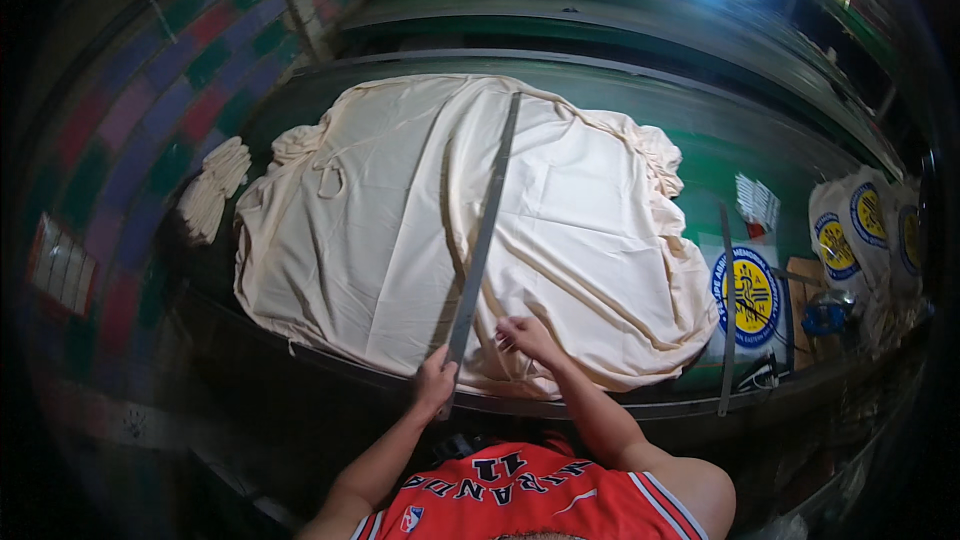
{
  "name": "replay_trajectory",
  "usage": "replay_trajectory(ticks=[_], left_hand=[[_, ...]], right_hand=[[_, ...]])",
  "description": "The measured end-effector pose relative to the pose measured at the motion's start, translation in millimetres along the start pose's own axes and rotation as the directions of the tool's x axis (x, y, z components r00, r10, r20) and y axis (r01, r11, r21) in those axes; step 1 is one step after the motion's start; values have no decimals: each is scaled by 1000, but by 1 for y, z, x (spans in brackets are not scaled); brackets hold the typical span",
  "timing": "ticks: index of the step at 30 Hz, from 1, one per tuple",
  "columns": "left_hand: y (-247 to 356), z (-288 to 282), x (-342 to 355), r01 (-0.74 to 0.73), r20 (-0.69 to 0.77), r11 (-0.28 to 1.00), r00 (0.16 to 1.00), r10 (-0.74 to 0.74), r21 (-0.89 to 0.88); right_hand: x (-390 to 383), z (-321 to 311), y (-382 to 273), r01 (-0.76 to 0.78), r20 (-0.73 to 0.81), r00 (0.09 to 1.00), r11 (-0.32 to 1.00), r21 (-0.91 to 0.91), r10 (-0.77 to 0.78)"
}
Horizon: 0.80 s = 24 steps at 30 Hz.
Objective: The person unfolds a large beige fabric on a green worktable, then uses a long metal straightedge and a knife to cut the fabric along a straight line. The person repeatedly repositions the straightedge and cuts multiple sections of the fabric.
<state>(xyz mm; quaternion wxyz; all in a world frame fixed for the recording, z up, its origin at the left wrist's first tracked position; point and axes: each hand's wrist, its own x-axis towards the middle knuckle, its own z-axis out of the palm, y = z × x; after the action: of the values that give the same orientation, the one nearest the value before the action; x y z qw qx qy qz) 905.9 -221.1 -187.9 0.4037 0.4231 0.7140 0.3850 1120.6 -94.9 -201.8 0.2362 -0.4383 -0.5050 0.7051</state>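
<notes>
A large cream cloth (580,230) lies spread over the green table, with gathered edges and many creases. Across its middle runs a long metal ruler (488,210), slanting from the front edge towards the far side. Its near end is gripped by my left hand (435,380), at the front edge of the table. My right hand (528,338) is just right of the ruler, low over the cloth, with its fingers pinched together. What is between those fingers is too small to make out. Folds of the cloth bunch up beneath this hand.
A folded cream bundle (215,190) sits beyond the cloth's left side. To the right are a round blue and yellow printed emblem (748,295), a second metal strip (727,340), a blue tape roll (826,315) and cream pieces with similar emblems (835,240). A painted block wall (150,130) stands left.
</notes>
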Motion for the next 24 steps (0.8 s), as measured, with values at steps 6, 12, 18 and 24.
replay_trajectory(ticks=[6, 12, 18, 24], left_hand=[[24, -11, 10, -47, 286, 992, 958, 13, 113], [11, -98, 75, -33, 265, 974, 964, -28, 223], [-47, -175, 218, -33, -61, 965, 997, 50, 259], [-72, -244, 367, -98, -230, 859, 943, 242, 503]], right_hand=[[-27, 75, 17, 27, 98, 994, 984, 177, -45], [-45, 78, 8, -208, -45, 954, 763, 612, 296], [-46, 114, 4, 19, -429, 890, 929, 368, 152], [-39, 194, -5, 126, -552, 830, 937, 325, 80]])
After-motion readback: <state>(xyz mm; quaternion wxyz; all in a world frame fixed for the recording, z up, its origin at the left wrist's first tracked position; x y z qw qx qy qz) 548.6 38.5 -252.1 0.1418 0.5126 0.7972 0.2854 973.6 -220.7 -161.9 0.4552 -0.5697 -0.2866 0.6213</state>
